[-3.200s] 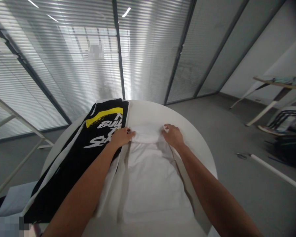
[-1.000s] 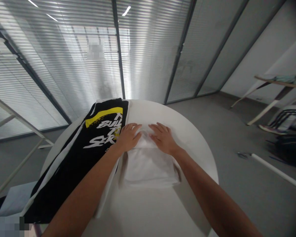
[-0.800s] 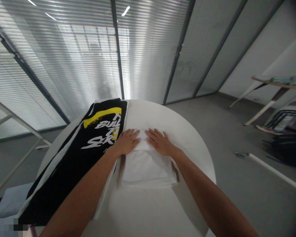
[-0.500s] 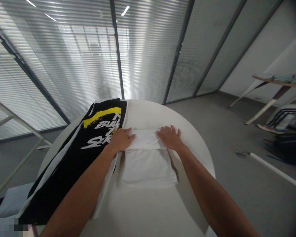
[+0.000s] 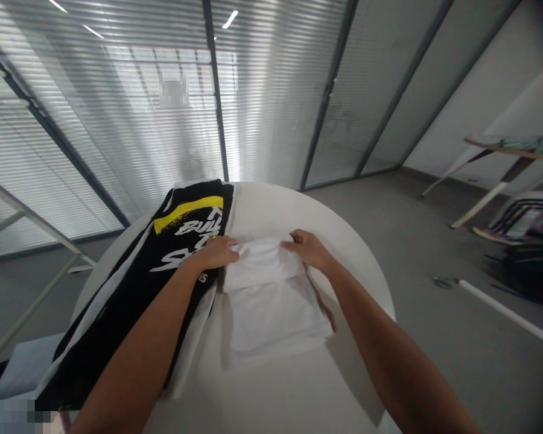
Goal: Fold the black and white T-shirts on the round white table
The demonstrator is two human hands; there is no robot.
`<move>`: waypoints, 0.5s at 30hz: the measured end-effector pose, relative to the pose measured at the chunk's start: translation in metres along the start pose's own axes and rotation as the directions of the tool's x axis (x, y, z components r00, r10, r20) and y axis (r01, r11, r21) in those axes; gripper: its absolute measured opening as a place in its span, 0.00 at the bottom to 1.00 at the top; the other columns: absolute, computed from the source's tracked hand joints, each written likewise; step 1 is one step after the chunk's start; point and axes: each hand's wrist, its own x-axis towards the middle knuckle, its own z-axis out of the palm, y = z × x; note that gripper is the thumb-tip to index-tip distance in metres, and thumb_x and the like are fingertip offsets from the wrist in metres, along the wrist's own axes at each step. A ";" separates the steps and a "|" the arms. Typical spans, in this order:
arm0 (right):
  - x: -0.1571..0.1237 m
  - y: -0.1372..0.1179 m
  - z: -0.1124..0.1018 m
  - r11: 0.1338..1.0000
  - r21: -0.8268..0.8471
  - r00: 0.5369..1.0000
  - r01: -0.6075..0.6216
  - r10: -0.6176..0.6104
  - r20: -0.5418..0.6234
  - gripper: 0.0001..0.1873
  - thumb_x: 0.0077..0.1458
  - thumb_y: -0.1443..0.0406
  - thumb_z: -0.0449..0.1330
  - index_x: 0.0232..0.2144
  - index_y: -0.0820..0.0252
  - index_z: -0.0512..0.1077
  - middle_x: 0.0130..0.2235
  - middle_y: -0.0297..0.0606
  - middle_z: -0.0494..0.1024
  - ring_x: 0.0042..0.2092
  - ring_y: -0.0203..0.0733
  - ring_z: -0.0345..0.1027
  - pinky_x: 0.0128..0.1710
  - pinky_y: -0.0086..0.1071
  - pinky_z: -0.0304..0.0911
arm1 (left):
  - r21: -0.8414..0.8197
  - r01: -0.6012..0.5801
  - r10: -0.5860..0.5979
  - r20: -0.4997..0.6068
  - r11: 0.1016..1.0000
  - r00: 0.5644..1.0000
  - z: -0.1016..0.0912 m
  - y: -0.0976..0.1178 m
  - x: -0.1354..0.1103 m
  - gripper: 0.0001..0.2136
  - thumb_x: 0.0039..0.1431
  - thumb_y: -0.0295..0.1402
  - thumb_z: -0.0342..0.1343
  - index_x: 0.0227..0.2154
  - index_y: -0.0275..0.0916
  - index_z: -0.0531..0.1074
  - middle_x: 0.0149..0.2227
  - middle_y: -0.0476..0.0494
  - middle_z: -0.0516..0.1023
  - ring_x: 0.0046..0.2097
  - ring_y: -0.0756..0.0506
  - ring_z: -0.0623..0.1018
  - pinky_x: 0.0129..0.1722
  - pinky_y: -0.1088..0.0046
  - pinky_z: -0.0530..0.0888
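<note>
A folded piece of white clothing (image 5: pixel 276 313) lies on the round white table (image 5: pixel 289 202), its far part doubled over as a flap. My left hand (image 5: pixel 218 253) is closed on the far left corner of that flap, thumb on top. At the far right corner, my right hand (image 5: pixel 311 248) pinches the fabric with curled fingers. Just left of the white clothing stretches a black garment (image 5: pixel 122 319) with a yellow band and white lettering; my left forearm passes over it.
Glass partitions with blinds (image 5: pixel 271 90) stand behind the table. On the right are a wooden-topped table (image 5: pixel 507 148), a dark bag (image 5: pixel 531 271) and a white pole (image 5: pixel 507 312) near the floor. A white metal frame (image 5: pixel 40 226) stands at left.
My hands, earlier spread flat on the white clothing, have curled and gripped its far corners. The folded flap has shifted slightly toward me and wrinkled.
</note>
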 end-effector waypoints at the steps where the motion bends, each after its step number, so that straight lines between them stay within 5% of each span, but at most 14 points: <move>1: 0.000 -0.001 0.000 0.995 0.102 1.000 0.003 -0.002 -0.006 0.16 0.46 0.52 0.63 0.31 0.58 0.71 0.30 0.33 0.75 0.32 0.39 0.67 0.32 0.30 0.60 | -0.036 -0.011 0.010 -0.009 0.999 1.000 -0.003 0.002 0.000 0.09 0.38 0.29 0.58 0.27 0.41 0.78 0.31 0.45 0.79 0.38 0.38 0.77 0.40 0.69 0.70; 6: -0.005 -0.019 -0.004 0.819 0.565 0.990 0.098 -0.024 -0.137 0.17 0.44 0.54 0.64 0.33 0.56 0.69 0.34 0.34 0.76 0.37 0.40 0.69 0.39 0.33 0.64 | -0.256 -0.175 0.129 -0.186 0.951 0.974 -0.031 0.016 -0.007 0.09 0.38 0.27 0.57 0.27 0.39 0.77 0.30 0.48 0.77 0.34 0.45 0.74 0.36 0.72 0.69; 10: -0.010 -0.026 -0.022 0.650 0.738 0.979 0.182 -0.051 -0.196 0.13 0.53 0.54 0.52 0.32 0.55 0.69 0.35 0.38 0.76 0.43 0.44 0.71 0.45 0.38 0.64 | -0.486 -0.319 0.227 -0.240 0.814 0.944 -0.061 0.018 -0.018 0.10 0.41 0.29 0.54 0.28 0.38 0.78 0.30 0.43 0.77 0.34 0.44 0.74 0.37 0.69 0.70; 12: -0.011 -0.025 -0.029 0.645 0.736 0.972 0.204 -0.048 -0.228 0.15 0.55 0.54 0.47 0.30 0.55 0.69 0.34 0.39 0.76 0.42 0.45 0.71 0.45 0.40 0.64 | -0.530 -0.344 0.234 -0.265 0.775 0.936 -0.070 0.017 -0.020 0.10 0.42 0.30 0.53 0.27 0.38 0.78 0.28 0.42 0.77 0.33 0.43 0.74 0.36 0.68 0.71; 15: -0.011 -0.023 -0.029 0.764 0.607 0.964 0.218 -0.073 -0.255 0.16 0.55 0.54 0.46 0.30 0.55 0.68 0.33 0.38 0.75 0.40 0.44 0.71 0.44 0.39 0.64 | -0.487 -0.271 0.172 -0.238 0.830 0.956 -0.067 0.018 -0.019 0.09 0.44 0.29 0.54 0.28 0.38 0.78 0.25 0.45 0.75 0.30 0.45 0.73 0.33 0.71 0.70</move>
